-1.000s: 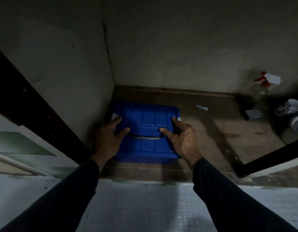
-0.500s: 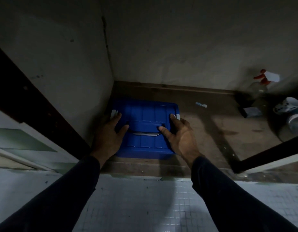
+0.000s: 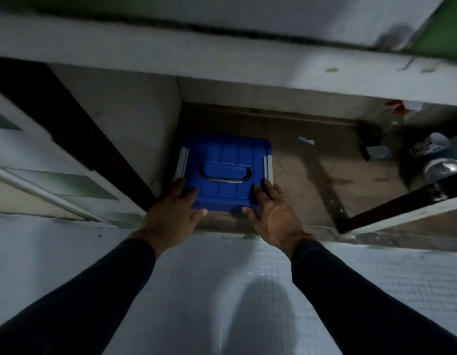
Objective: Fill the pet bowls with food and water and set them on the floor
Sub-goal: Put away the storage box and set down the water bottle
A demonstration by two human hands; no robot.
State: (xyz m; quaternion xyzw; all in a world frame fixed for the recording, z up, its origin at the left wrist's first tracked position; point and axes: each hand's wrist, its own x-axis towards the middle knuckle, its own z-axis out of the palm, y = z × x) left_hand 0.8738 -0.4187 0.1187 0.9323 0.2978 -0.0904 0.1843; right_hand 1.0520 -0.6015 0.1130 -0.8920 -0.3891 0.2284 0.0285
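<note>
A blue plastic storage box [image 3: 226, 155] with a lid handle and grey side latches sits on the brown floor of an open low cabinet, against its left wall. My left hand [image 3: 171, 211] grips the box's near left corner, fingers on the lid and thumb on the front wall. The near right corner is held the same way by my right hand [image 3: 271, 213]. A steel bowl [image 3: 442, 167] lies at the cabinet's right side, partly behind the door edge.
A spray bottle [image 3: 395, 111] with a red trigger and a white dotted cup [image 3: 427, 147] stand at the back right. Cabinet doors hang open on the left [image 3: 55, 162] and right [image 3: 401, 208]. The counter edge [image 3: 222, 60] overhangs above. Pale tiled floor [image 3: 222, 290] lies below me.
My hands slid from beside the lid handle back to the box's near corners. The view pulled back and up, and the counter edge now shows.
</note>
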